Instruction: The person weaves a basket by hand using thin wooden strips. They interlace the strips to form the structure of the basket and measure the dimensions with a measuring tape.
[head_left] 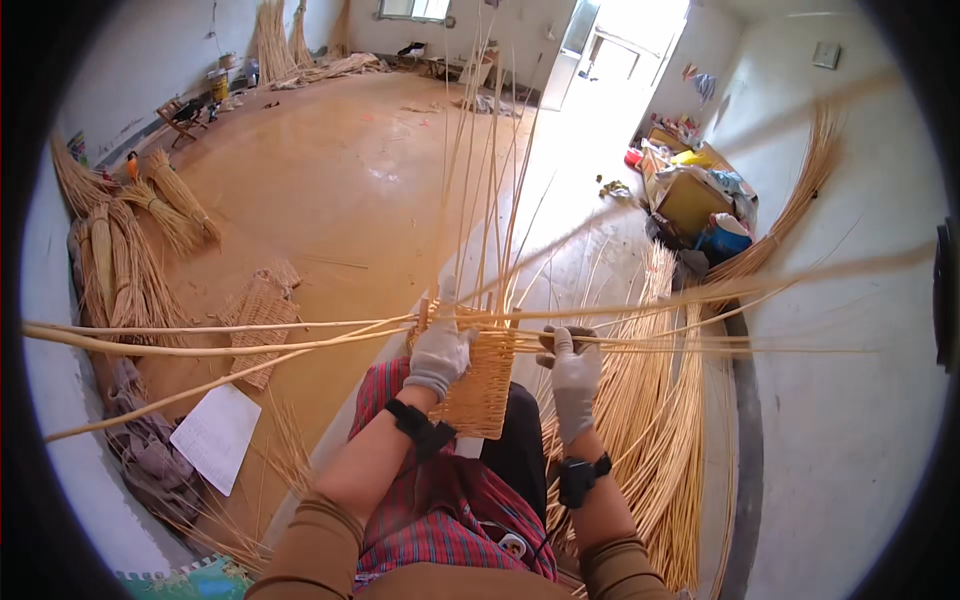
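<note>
Head view: the panel [477, 390] is clasped by the left hand [440, 355], rods [622, 343] by the right hand [573, 375]; weaving seems underway, and even pulling is probably required next.

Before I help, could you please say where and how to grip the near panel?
Probably pinch the near panel at its lower right corner, from the right: that flat corner is uncovered, while the left hand covers its upper left.

One tan rectangular wicker panel [485, 390] — one white-gloved hand [440, 353] on it, another gloved hand [574, 385] rightward; left of it, a second wicker panel [262, 330], one white paper sheet [217, 437].
</note>
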